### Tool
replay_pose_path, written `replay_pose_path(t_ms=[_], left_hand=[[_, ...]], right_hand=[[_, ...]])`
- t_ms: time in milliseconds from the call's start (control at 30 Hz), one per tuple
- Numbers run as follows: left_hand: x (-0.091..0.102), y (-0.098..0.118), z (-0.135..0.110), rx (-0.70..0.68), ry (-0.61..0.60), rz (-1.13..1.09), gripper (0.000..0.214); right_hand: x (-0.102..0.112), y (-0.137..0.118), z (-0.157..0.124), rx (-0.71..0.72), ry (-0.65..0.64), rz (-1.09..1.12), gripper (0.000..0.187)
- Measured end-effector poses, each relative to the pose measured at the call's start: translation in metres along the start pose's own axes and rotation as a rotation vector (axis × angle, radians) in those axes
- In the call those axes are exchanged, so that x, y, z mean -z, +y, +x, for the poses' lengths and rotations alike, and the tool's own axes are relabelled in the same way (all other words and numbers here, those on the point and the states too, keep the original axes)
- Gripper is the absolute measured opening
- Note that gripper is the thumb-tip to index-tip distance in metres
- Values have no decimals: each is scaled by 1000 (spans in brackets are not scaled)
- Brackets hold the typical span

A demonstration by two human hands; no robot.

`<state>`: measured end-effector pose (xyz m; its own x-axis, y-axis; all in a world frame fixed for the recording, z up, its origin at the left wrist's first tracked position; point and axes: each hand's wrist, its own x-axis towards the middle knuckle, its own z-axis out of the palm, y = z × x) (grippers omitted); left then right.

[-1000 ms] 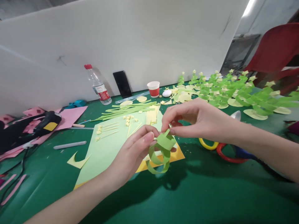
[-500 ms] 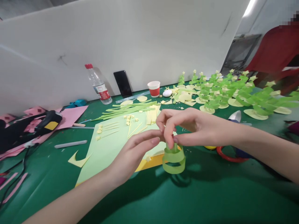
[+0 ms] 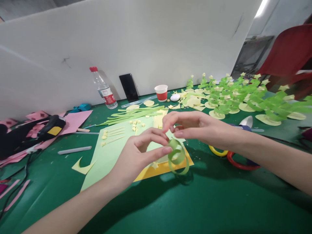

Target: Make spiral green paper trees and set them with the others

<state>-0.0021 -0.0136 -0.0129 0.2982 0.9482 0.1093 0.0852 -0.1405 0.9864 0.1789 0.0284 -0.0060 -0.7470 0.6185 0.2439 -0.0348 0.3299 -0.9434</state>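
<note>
A curled green paper strip [image 3: 179, 157] hangs in loose loops just above the table. My left hand [image 3: 138, 149] pinches its top end between thumb and fingers. My right hand [image 3: 195, 128] hovers right above the strip, with its thumb and bent fingers apart and nothing seen between them. Its fingertips are close to my left fingers; whether they touch I cannot tell. Below lies a light green paper sheet [image 3: 109, 159] over an orange-yellow one [image 3: 156, 170]. A small pale yellow paper star [image 3: 155, 165] lies near the sheet's front edge.
Right of my hands lie scissors with red and yellow handles [image 3: 242, 165]. Green spiral paper trees [image 3: 226, 94] crowd the back right. A bottle [image 3: 106, 92], a phone [image 3: 129, 87] and a paper cup [image 3: 161, 93] stand along the white wall. Green strips [image 3: 134, 115] lie behind the sheet.
My right hand has let go of the strip's top and lifted slightly off. My left hand has closed on the strip, whose loops have tilted and swung left.
</note>
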Motion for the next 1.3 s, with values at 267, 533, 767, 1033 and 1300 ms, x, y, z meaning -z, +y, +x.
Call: replay_pose_path(t_ms=[267, 533, 767, 1033, 1300], left_hand=[[14, 5, -1, -201, 206, 183, 7], [27, 15, 1, -313, 312, 248, 4], [41, 18, 10, -341, 360, 185, 7], [40, 12, 13, -228, 313, 187, 6], [37, 12, 16, -128, 295, 105, 7]], right_hand=[[-14, 4, 5, -155, 469, -249, 10], [-14, 22, 7, -260, 267, -672, 12], [-28, 25, 13, -350, -7, -826, 13], [-37, 29, 0, -372, -166, -823, 9], [-26, 12, -17, -363, -86, -640, 13]])
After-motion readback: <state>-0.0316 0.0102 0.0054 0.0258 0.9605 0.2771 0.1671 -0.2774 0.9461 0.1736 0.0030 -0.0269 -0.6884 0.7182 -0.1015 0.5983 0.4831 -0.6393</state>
